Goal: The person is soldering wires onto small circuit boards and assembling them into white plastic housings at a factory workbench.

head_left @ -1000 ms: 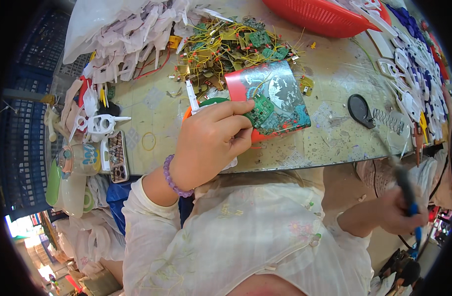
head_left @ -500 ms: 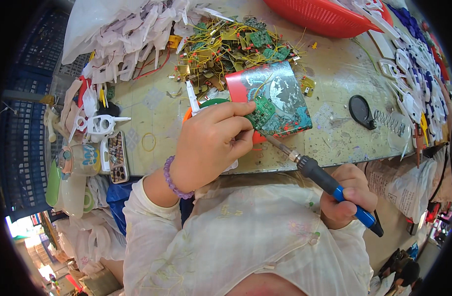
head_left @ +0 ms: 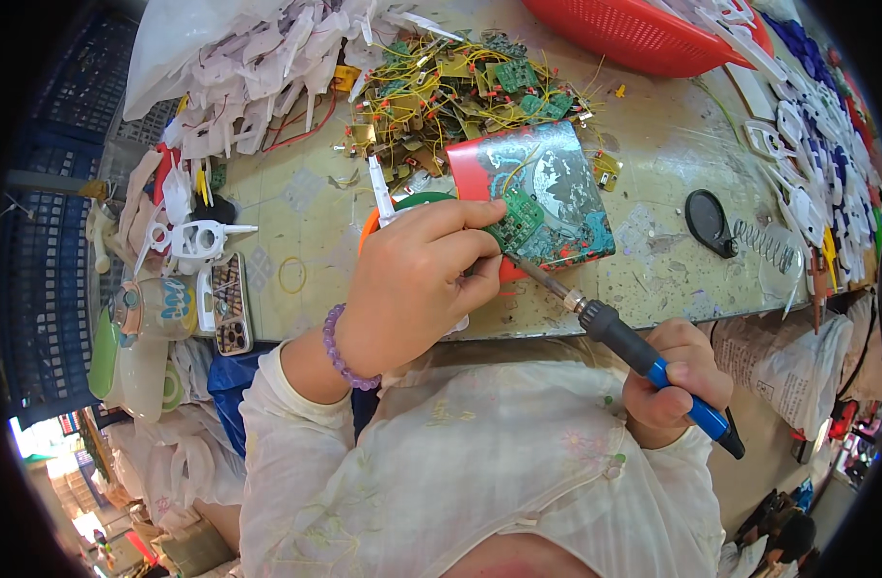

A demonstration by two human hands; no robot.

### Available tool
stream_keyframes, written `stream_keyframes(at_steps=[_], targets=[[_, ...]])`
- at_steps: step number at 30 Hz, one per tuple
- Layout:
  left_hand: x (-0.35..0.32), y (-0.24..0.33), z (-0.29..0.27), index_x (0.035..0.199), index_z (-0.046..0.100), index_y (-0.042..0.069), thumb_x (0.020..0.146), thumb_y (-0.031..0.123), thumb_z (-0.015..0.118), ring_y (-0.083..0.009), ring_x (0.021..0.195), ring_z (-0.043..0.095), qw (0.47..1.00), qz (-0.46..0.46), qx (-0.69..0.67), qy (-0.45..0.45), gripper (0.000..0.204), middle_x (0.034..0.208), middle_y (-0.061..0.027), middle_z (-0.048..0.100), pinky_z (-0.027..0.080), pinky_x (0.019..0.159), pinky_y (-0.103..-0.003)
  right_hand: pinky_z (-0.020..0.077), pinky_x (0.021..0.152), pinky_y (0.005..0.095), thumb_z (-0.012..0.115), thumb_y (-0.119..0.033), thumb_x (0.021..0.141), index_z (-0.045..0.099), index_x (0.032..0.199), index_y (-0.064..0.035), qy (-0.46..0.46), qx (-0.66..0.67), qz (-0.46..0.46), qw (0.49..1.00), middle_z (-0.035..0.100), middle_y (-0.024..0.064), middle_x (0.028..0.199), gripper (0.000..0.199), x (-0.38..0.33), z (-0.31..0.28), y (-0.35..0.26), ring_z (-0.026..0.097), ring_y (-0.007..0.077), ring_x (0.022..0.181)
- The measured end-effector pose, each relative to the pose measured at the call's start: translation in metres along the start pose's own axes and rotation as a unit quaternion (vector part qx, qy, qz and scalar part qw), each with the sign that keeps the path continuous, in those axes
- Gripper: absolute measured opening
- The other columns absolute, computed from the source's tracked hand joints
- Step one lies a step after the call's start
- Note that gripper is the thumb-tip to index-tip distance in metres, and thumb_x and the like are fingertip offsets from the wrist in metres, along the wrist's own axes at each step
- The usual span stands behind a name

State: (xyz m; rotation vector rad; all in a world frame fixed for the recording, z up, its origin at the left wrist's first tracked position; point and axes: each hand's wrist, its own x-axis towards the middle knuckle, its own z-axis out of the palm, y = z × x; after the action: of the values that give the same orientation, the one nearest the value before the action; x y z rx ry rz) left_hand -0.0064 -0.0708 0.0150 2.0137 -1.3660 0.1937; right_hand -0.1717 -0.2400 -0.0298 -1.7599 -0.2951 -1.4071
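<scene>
The fingers (head_left: 474, 214) of the left hand (head_left: 412, 289) are closed in a pinch on the left side of a green circuit board (head_left: 520, 220). This board is nearly square and lies aslant above a red and dark patterned sheet (head_left: 566, 173), its component face turned upward; which side is longer, I cannot tell. The right hand grasps a soldering iron (head_left: 619, 337) by its blue handle, with fingers curled around it. The long axis of the iron runs diagonally: its tip points to the upper left, at the lower edge of the board, and its rear end to the lower right. Whether the tip touches the board, I cannot tell.

The left forearm enters from lower left, the back of the hand facing up. The right hand (head_left: 677, 380) is in front of the bench (head_left: 643, 120), near its edge. Beyond the sheet lies a heap of boards with yellow wires (head_left: 441, 96).
</scene>
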Motion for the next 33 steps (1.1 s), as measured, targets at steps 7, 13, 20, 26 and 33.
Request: stream_keyframes(at_steps=[7, 13, 20, 26, 33], targets=[[0.001, 0.001, 0.0, 0.075, 0.066, 0.004, 0.066, 0.0, 0.071, -0.0231, 0.08, 0.066, 1.0, -0.001, 0.002, 0.002, 0.01, 0.097, -0.0074, 0.069, 0.054, 0.067, -0.032, 0.0343, 0.034, 0.0272, 0.054, -0.036, 0.094, 0.046, 0.096, -0.0038, 0.008, 0.001, 0.003, 1.0, 0.049, 0.0033, 0.056, 0.033, -0.001, 0.0, 0.0, 0.044, 0.0147, 0.039], [0.0, 0.001, 0.001, 0.074, 0.064, 0.004, 0.066, 0.002, 0.071, -0.0237, 0.08, 0.065, 1.0, -0.005, 0.006, -0.001, 0.01, 0.097, -0.0067, 0.068, 0.053, 0.069, -0.033, 0.0334, 0.034, 0.0277, 0.054, -0.033, 0.095, 0.046, 0.096, -0.0033, 0.004, 0.009, -0.009, 1.0, 0.048, 0.003, 0.055, 0.031, -0.002, 0.0, 0.003, 0.044, 0.0151, 0.039], [0.0, 0.001, 0.001, 0.073, 0.063, 0.004, 0.066, 0.004, 0.07, -0.0243, 0.08, 0.064, 1.0, -0.012, -0.002, -0.001, 0.01, 0.098, -0.0062, 0.067, 0.053, 0.071, -0.034, 0.0344, 0.039, 0.0277, 0.044, -0.034, 0.099, 0.04, 0.096, -0.0052, 0.007, -0.01, -0.022, 1.0, 0.044, 0.0041, 0.058, 0.03, -0.002, -0.006, 0.001, 0.042, 0.0152, 0.044], [0.001, 0.002, -0.002, 0.075, 0.065, 0.004, 0.067, 0.0, 0.071, -0.0229, 0.078, 0.066, 1.0, -0.001, 0.007, -0.004, 0.01, 0.096, -0.0075, 0.068, 0.054, 0.063, -0.03, 0.037, 0.042, 0.0281, 0.048, -0.035, 0.097, 0.043, 0.104, -0.0036, 0.087, -0.082, -0.017, 0.993, 0.047, 0.0057, 0.059, 0.032, -0.009, -0.013, 0.007, 0.045, 0.0151, 0.046], [0.001, 0.003, -0.012, 0.078, 0.067, 0.007, 0.069, 0.006, 0.074, -0.0274, 0.103, 0.063, 0.997, 0.028, 0.058, -0.042, 0.011, 0.104, -0.0055, 0.068, 0.045, 0.093, -0.046, 0.0413, 0.046, 0.0272, 0.046, -0.035, 0.098, 0.043, 0.108, -0.0047, 0.091, -0.106, 0.03, 0.99, 0.05, 0.0063, 0.062, 0.032, -0.011, -0.026, 0.006, 0.045, 0.014, 0.049]])
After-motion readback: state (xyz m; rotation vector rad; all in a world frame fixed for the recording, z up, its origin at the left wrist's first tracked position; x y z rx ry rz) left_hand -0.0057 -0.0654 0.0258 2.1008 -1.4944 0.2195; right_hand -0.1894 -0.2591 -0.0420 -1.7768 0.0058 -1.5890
